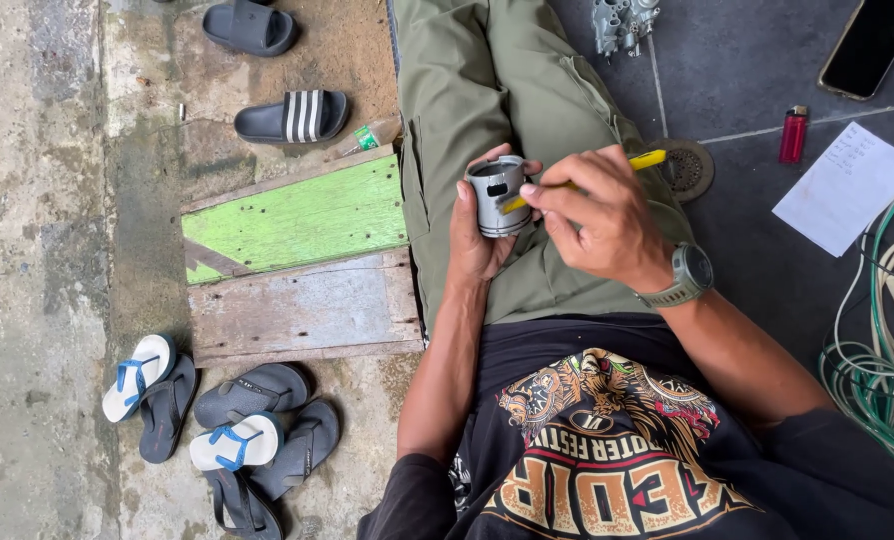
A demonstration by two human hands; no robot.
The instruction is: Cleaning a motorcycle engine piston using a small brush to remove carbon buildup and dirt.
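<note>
at the far left, flip-flops lie in a heap on the concrete, with two dark slides further up. next comes a green board over a grey plank, both just beside the person's olive trouser leg.

over the lap, the left hand is wrapped around a piston, a short metal cylinder held with its axis roughly upright in the picture and its side opening turned toward the other hand. the right hand, with a watch at the wrist, pinches a yellow tool between thumb and fingers. the tool's long axis runs from upper right down to lower left, and its tip meets the piston's side, possibly inside the opening; the thumb hides the exact spot. so the piston lies just left of the right hand's grip, already in the left hand.

to the right, on dark tiles, sit a floor drain, a red lighter, a phone, a paper and coiled cables.
</note>
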